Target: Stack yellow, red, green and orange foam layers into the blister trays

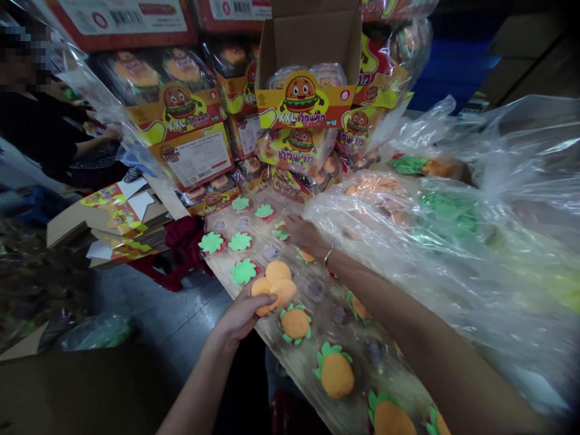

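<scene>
My left hand point(247, 311) is closed around several flat orange foam-like bun discs point(277, 284), fanned out between thumb and fingers. Across the board, my right hand point(306, 234) reaches over a row of clear moulded trays, its fingers apart at the edge of a green lettuce-shaped piece point(281, 232) with some orange on it. The fingertips are dim, and their exact contact is unclear. Green leaf pieces point(243, 271) with red beneath them lie in trays beyond my left hand. Closer to me, orange discs point(338, 376) top the green leaves.
Shrink-wrapped burger-print boxes point(190, 112) are stacked at the back, with an open display box point(303, 109) among them. Clear plastic bags point(435, 241) of orange and green pieces cover the right side. Flat cardboard point(77, 220) lies left, near another person point(45, 133).
</scene>
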`<state>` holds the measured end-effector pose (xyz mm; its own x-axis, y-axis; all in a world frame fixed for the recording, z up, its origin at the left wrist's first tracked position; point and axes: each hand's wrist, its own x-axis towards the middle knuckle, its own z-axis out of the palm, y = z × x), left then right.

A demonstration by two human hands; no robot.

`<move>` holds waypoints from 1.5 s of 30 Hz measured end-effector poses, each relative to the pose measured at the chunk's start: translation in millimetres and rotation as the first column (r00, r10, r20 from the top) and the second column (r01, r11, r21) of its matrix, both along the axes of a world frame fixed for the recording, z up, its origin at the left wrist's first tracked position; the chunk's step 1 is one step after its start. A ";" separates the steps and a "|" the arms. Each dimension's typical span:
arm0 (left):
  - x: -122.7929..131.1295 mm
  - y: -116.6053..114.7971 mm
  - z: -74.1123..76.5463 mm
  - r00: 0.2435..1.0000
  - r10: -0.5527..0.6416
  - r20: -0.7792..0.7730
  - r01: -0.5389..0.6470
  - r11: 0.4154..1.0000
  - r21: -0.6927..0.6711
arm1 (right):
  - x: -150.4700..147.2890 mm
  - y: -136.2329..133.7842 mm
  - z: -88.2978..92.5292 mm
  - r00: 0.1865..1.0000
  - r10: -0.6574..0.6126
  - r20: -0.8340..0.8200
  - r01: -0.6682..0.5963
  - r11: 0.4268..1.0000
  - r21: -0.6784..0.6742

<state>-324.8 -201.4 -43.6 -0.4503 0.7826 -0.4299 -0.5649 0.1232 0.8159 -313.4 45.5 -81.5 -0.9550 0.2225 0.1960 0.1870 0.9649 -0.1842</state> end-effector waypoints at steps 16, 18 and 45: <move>-1.4 0.4 -6.5 1.000 0.026 0.003 -0.026 1.000 -0.003 | -12.8 8.1 -0.1 0.998 0.060 -0.031 -0.061 0.998 -0.025; -1.9 0.5 -5.1 1.000 0.023 0.006 -0.023 1.000 0.005 | -12.7 8.5 -0.5 0.994 0.097 0.054 -0.096 0.995 -0.017; -42.7 -14.3 18.6 0.609 0.755 0.245 -0.790 0.605 0.100 | 40.9 -62.7 27.8 0.987 0.072 -0.147 -0.151 0.053 -0.987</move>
<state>-367.5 -215.7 -25.0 -0.8612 0.2429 -0.4465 -0.5004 -0.5598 0.6605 -272.5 -17.2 -53.7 -0.9881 0.1384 -0.0667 0.0503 -0.1190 -0.9916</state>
